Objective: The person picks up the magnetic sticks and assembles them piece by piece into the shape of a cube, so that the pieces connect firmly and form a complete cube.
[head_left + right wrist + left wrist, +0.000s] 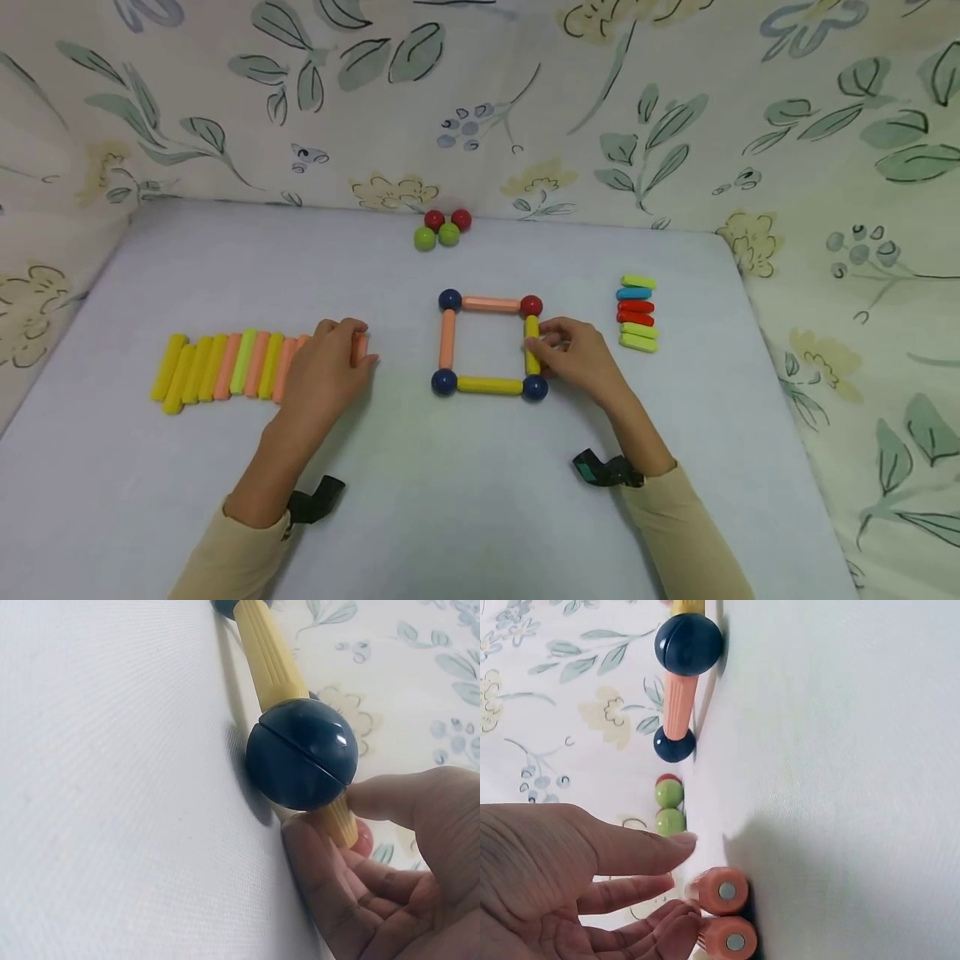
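A square of magnetic rods and balls lies mid-table, with dark blue balls [444, 382] at three corners and a red ball [531, 306] at the far right one. Its left and far sides are salmon rods [447, 340]; the near side is a yellow rod [490, 386]. My right hand [577, 358] pinches the right-side yellow rod [532, 326] between thumb and fingers, beside the near right ball [304, 754]. My left hand [324, 371] reaches over the right end of a rod row. Its fingertips are at the salmon end rod [726, 891], with the thumb held apart from it.
The row of yellow, salmon and light green rods [198, 371] stretches leftward from my left hand. Two red and two green balls [425, 238] sit at the back. Several short coloured pieces [636, 307] are stacked in a column at the right. A floral cloth [480, 100] hangs behind.
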Demonstrator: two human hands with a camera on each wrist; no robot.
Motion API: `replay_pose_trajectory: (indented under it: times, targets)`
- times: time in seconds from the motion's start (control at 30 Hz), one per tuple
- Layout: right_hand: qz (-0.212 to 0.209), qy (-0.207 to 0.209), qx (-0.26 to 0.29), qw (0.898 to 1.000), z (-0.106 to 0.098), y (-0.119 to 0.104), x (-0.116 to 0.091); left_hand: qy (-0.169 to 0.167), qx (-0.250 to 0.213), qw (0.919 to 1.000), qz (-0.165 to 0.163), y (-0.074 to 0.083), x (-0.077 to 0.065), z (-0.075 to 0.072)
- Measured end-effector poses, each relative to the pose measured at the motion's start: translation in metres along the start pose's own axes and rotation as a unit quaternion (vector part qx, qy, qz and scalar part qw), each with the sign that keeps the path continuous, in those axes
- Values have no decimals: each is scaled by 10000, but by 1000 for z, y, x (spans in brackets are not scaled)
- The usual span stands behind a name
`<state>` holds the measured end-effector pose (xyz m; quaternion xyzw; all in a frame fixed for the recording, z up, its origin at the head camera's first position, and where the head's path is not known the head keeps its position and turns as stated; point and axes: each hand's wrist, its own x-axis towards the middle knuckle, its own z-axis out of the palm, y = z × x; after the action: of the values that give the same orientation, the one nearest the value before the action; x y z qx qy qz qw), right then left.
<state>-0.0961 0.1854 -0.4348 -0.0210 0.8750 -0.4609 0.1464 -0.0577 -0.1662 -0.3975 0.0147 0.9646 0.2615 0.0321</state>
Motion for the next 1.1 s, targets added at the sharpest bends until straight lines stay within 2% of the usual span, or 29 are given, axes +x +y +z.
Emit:
replay_pose_trajectory:
  times: [0.2, 0.37, 0.47, 0.57, 0.67, 0.73, 0.87, 0.97, 1.1]
  targets:
    - [-53, 15, -37, 10000, 0, 3, 2, -230, 84, 9996, 151, 4, 2, 6]
    - [-31, 59, 55, 10000, 0, 2, 1, -281, 84, 9987, 429, 11, 11, 8]
    - [-9, 27, 81, 10000, 1, 1, 2, -253, 85, 9972, 705, 18, 19, 7]
    - [6, 11, 59, 10000, 1, 1, 2, -133, 36, 9919, 1264, 28, 27, 5]
    - [8, 26, 42, 10000, 1, 1, 2, -86, -5, 9801, 1985, 42, 36, 5]
    - [15, 26, 61, 10000, 1, 1, 1, -235, 102, 9687, 2469, 53, 43, 7]
    - [45, 2, 67, 10000, 1, 1, 1, -756, 420, 9378, 3363, 71, 61, 15]
    - [63, -18, 109, 9999, 0, 0, -1, -1165, 642, 9198, 3692, 78, 72, 21]
    - [72, -43, 227, 9997, -1, -2, -2, -1641, 1051, 9057, 3764, 85, 78, 27]
